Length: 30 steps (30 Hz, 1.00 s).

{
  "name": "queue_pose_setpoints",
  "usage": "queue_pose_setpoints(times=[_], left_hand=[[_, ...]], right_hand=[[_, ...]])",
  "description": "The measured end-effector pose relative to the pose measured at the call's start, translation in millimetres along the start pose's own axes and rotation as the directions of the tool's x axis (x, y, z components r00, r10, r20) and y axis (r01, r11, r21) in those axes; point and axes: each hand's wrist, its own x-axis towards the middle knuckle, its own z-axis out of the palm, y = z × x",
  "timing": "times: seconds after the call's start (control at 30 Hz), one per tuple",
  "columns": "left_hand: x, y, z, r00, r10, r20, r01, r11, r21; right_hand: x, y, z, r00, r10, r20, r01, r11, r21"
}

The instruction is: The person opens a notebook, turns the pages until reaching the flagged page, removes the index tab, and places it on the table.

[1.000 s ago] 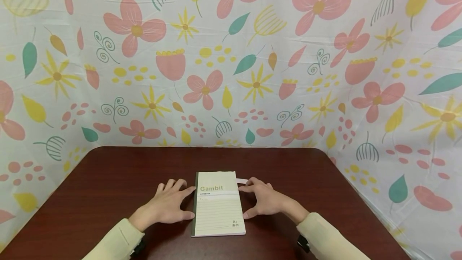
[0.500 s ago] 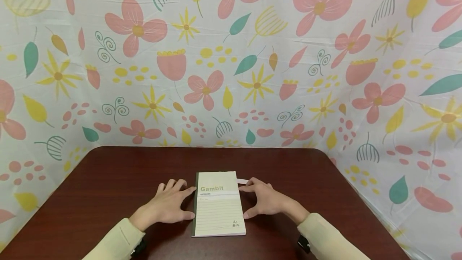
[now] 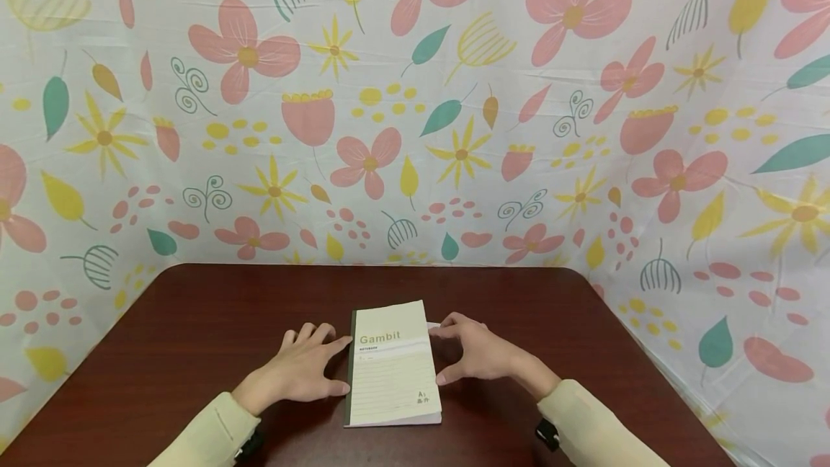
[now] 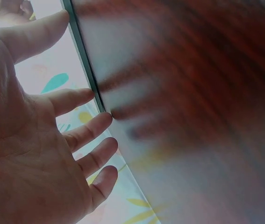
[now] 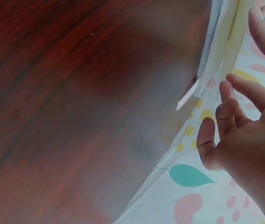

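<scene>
A cream notebook (image 3: 392,380) with a dark spine and "Gambit" on its cover lies on the dark wood table (image 3: 214,308). Along the spine, the thumb and index fingertips of my left hand (image 3: 295,370) touch the binding; the left wrist view shows that hand (image 4: 43,135) with fingers spread beside the dark spine (image 4: 83,51). At the opposite edge, my right hand (image 3: 483,353) has its thumb and index fingertips against the cover, which is slightly raised on that side. In the right wrist view, the right hand (image 5: 249,140) is beside the pages (image 5: 211,51), its other fingers bent.
A white paper tab (image 5: 188,95) sticks out of the notebook's right side. Floral fabric (image 3: 415,128) hangs behind the table and down both sides. Both forearms wear pale sleeves (image 3: 210,427), with a dark device (image 3: 547,434) at the wrist.
The cover's right edge has risen slightly off the pages, and my right hand has shifted up a little with it. My left hand stays at the spine.
</scene>
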Motion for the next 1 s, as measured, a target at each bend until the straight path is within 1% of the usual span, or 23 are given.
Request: queue_pose_setpoints(times=[0.1,0.3,0.5,0.6,0.8,1.0], left_hand=[[0.1,0.0,-0.2,1.0,0.002,0.0,-0.002,1.0,0.006],[0.9,-0.4,-0.1,1.0,0.004,-0.003,-0.004,1.0,0.012],[0.3,1.0,-2.0,1.0,-0.002,0.007,0.001,1.0,0.01],[-1.7,4.1,-4.8,1.0,-0.009,0.023,0.009,1.0,0.017],[-7.2,14.0,-16.5,0.999,-0.023,0.049,0.024,1.0,-0.017],[-7.4,14.9,-18.1,0.998,-0.026,0.049,0.027,0.999,-0.02]], right_hand=[[0.5,-2.4,-3.4,1.0,-0.012,0.001,0.012,1.0,0.024],[1.3,-4.4,-8.7,0.998,-0.069,-0.002,0.069,0.994,0.088],[2.0,-11.6,-12.9,0.995,-0.093,-0.038,0.096,0.989,0.109],[4.0,-16.3,-14.4,0.994,-0.101,-0.051,0.106,0.988,0.115],[6.3,-25.7,-16.5,0.991,-0.121,-0.059,0.128,0.982,0.142],[8.5,-34.0,-15.9,0.988,-0.14,-0.06,0.149,0.969,0.198]])
